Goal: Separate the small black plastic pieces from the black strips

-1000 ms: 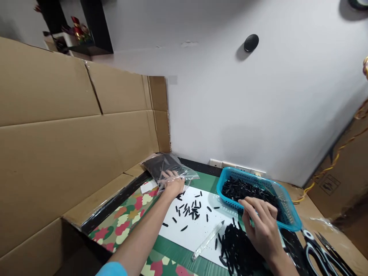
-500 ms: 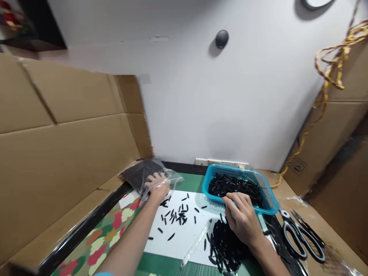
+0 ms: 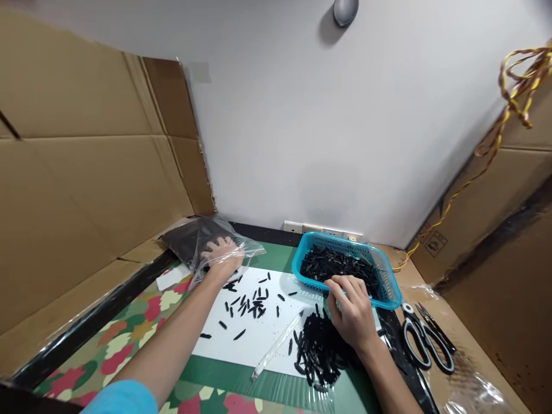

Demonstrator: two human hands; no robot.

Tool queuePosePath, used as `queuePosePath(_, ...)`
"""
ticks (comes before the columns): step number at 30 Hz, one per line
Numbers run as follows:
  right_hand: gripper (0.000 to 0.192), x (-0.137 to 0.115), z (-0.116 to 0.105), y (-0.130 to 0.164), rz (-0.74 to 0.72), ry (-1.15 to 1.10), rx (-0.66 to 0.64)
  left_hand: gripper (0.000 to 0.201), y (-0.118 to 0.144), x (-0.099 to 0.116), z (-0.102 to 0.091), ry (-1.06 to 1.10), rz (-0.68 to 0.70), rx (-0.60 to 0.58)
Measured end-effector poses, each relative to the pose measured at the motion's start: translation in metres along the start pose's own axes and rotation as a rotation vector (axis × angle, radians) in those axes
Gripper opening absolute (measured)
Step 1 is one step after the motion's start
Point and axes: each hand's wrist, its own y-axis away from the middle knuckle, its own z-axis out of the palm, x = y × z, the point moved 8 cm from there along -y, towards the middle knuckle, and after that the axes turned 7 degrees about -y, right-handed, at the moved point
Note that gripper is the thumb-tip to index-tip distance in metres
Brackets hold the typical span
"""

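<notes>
My left hand reaches far forward and rests on a clear plastic bag holding dark pieces at the back left of the table. My right hand lies with fingers spread on the near rim of a blue plastic basket filled with small black pieces. A pile of black pieces lies under and beside that hand. More black pieces are scattered over a white sheet between the hands. A clear narrow strip lies on the sheet.
Scissors with black and white handles lie at the right. A green mat with a camouflage pattern covers the table. Cardboard panels stand at the left, a cardboard box at the right, and a white wall with a socket strip behind.
The view has tilted down and shifted right. Both hands stay where they were: the left on the bag, the right at the basket's rim.
</notes>
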Motion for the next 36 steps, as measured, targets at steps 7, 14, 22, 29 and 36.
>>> queuePosePath(7, 0.020, -0.001, -0.001, 0.001, 0.000, -0.023, -0.038, 0.041, 0.001, 0.007, 0.006, 0.008, 0.202, 0.002)
queuePosePath(14, 0.020, -0.006, -0.001, 0.000, -0.014, -0.058, -0.048, 0.041, 0.005, 0.010, 0.004, 0.020, 0.369, -0.002)
queuePosePath(22, 0.021, -0.008, 0.001, -0.001, -0.001, -0.057, -0.039, 0.041, 0.007, 0.017, -0.012, 0.032, 0.474, 0.038)
queuePosePath(29, 0.019, -0.012, 0.003, -0.002, -0.010, -0.055, -0.053, 0.041, 0.023, 0.013, -0.009, 0.017, 0.497, -0.010)
queuePosePath(36, 0.021, -0.023, 0.004, -0.005, -0.093, -0.019, -0.102, 0.041, 0.044, 0.016, -0.015, 0.039, 0.501, -0.014)
